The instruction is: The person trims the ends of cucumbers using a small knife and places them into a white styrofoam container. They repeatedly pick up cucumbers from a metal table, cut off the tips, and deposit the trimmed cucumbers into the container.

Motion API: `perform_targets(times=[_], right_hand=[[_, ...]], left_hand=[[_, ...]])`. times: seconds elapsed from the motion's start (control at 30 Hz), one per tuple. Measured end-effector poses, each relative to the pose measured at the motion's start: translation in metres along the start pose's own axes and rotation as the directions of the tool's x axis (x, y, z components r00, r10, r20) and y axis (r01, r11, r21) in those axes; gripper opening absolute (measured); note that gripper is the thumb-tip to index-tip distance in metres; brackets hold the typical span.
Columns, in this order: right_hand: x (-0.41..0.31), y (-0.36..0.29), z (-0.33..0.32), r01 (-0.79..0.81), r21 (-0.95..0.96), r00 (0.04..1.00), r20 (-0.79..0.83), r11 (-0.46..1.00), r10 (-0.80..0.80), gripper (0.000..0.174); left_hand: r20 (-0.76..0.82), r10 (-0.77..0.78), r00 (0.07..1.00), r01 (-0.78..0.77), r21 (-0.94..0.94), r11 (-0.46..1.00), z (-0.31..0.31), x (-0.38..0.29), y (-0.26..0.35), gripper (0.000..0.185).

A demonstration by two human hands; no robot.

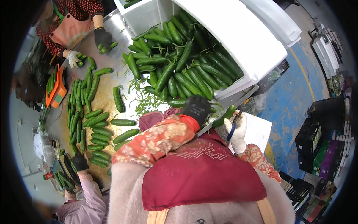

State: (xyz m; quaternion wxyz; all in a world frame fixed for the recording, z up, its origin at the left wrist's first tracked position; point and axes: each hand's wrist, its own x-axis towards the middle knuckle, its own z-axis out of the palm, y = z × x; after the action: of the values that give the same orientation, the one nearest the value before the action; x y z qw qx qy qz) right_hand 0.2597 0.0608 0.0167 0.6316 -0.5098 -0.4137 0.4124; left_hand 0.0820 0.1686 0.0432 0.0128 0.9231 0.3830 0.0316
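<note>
My left hand (196, 108), in a black glove, is at the near edge of the cucumber pile (170, 67), back upward with its fingers hidden. A cucumber (176, 102) lies against its left side, and a green end (213, 109) shows on the right; whether I grip either cannot be told. In a white glove, my right hand (239, 131) holds blue-handled scissors (232, 130), blades pointing away from me. Just left of the scissors, a cucumber (225, 116) slants over the table's edge, close to the white fingers. Cut stems (148, 105) are scattered beside a maroon cloth (151, 121).
A large white foam box (237, 36) lies tipped, cucumbers spilling onto the metal table (120, 81). Cucumber rows (100, 138) cover the left side, near an orange scale (57, 91). Across the table, a person's gloved hands (103, 39) hold cucumbers. Another person's black glove (80, 162) is lower left.
</note>
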Motion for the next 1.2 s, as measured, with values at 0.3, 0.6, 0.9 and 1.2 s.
perform_targets(times=[0.3, 0.6, 0.9, 1.2], right_hand=[[0.029, -0.073, 0.071, -0.167, 0.017, 0.956, 0.247, 0.986, 0.158, 0.057], [0.069, -0.089, 0.164, -0.234, -0.087, 0.793, 0.560, 0.968, 0.242, 0.037], [0.058, -0.057, 0.114, 0.718, -0.400, 0.683, 0.562, 0.570, -0.466, 0.045], [0.049, -0.038, 0.112, 0.636, -0.546, 0.757, 0.576, 0.544, -0.307, 0.041]], left_hand=[[0.275, -0.365, 0.890, 0.163, -0.937, -0.307, -0.087, -0.056, -0.066, 0.027], [0.015, -0.471, 0.882, -0.283, -0.781, -0.556, -0.067, -0.075, -0.054, 0.044], [0.414, -0.607, 0.678, -0.595, -0.176, -0.784, -0.063, -0.083, -0.099, 0.036], [0.314, -0.610, 0.727, -0.555, -0.253, -0.792, -0.037, -0.073, -0.081, 0.054]])
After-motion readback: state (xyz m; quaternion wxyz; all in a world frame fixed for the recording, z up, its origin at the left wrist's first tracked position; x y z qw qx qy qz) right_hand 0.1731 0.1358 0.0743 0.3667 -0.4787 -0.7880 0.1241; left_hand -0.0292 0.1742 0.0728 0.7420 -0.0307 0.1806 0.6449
